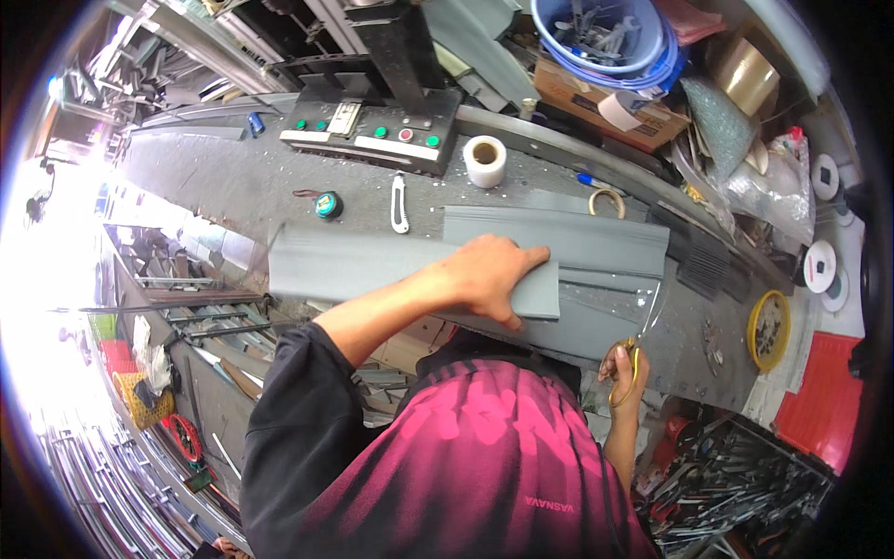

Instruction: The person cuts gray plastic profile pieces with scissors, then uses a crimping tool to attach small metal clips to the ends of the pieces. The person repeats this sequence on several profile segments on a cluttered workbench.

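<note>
Pink lettering across the pink-and-black shirt (pixel 494 443), dark print on the cardboard box (pixel 570 93)

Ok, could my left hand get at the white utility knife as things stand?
Probably yes: the white utility knife lies uncovered just beyond the grey strip; your left hand, which rests on that strip, would first have to leave it.

Left hand (pixel 486 279) on panel (pixel 363 261), right hand (pixel 618 365) gripping scissors (pixel 633 343).

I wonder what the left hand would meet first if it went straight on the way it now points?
The left hand, resting on a light grey panel, points right; past that panel's end it would likely meet the darker grey panel first, though contact is unclear.
</note>
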`<state>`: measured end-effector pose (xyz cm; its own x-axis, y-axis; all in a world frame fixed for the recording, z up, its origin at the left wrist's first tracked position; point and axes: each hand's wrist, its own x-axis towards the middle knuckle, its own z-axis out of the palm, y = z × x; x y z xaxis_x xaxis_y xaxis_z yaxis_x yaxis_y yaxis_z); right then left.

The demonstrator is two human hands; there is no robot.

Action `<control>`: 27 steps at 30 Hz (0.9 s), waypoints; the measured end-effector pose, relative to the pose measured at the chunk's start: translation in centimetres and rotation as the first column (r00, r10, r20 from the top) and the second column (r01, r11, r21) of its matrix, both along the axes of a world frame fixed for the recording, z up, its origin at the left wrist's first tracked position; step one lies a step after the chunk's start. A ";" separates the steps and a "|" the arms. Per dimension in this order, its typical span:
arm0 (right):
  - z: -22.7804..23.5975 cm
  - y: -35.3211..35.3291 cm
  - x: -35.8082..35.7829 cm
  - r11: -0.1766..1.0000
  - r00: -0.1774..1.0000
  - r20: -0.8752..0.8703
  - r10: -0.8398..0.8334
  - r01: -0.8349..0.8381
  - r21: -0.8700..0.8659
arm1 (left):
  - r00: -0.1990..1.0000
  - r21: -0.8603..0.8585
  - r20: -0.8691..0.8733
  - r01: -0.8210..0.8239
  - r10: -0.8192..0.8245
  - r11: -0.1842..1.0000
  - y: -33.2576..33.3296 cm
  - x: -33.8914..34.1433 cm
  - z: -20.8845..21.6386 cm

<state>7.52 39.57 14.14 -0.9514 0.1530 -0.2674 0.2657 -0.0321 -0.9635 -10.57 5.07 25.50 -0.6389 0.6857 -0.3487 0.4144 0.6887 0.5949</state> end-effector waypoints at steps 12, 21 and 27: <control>-2.8 1.8 -1.2 0.817 0.961 0.038 0.276 -0.255 0.517 | 0.947 0.533 0.223 0.081 -0.232 0.842 5.8 4.6 5.5; -3.8 3.7 -1.5 0.844 0.981 -0.006 0.194 -0.164 0.511 | 0.933 0.575 -0.233 0.358 -0.273 0.735 10.5 4.1 16.0; -3.9 3.4 -0.5 0.955 0.997 -0.047 0.055 -0.039 0.293 | 0.820 0.100 -0.517 0.344 -0.246 0.934 6.6 -0.9 13.2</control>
<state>7.01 42.99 10.28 -0.9711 0.1713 -0.1662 0.2077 0.2635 -0.9420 -11.46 11.63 38.75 -0.4479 0.8882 0.1021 0.8490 0.3867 0.3602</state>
